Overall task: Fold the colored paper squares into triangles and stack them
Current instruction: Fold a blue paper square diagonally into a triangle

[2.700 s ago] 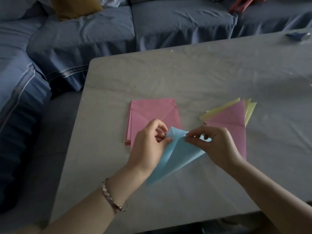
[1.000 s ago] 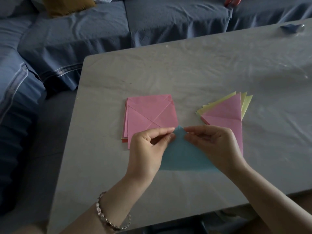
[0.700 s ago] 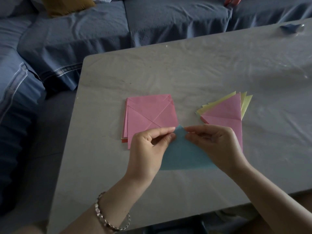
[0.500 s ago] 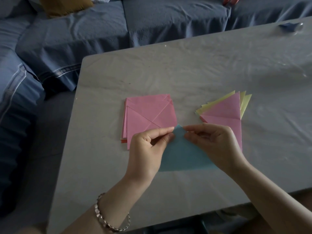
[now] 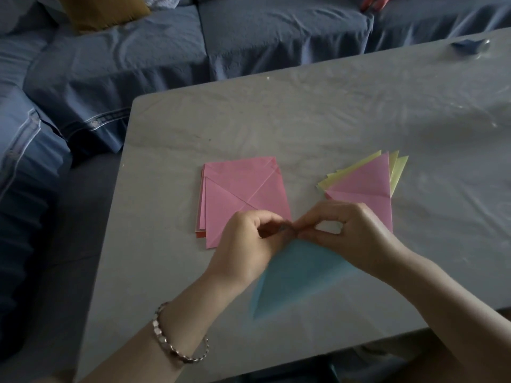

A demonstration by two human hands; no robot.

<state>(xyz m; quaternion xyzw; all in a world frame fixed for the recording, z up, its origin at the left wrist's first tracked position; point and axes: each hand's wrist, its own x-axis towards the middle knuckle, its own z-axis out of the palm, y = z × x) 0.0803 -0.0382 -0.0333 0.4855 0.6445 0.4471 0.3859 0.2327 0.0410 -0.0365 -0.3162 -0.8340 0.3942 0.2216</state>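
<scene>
Both hands are now pinching the top corner of the blue paper (image 5: 298,275) closer together than half a second ago: the left hand (image 5: 246,250) and right hand (image 5: 351,236) are meeting fingertip to fingertip over it. The sheet, then a flat triangle on the table (image 5: 276,120), is now blurring and trailing toward the lower left. The pink squares (image 5: 243,189) and the folded triangles (image 5: 367,183) are lying where they were.

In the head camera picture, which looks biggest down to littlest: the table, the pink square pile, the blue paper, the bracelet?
1. table
2. pink square pile and blue paper: they look about alike. The blue one is blurred, nearer and partly covered, so I won't rank them.
3. bracelet
</scene>
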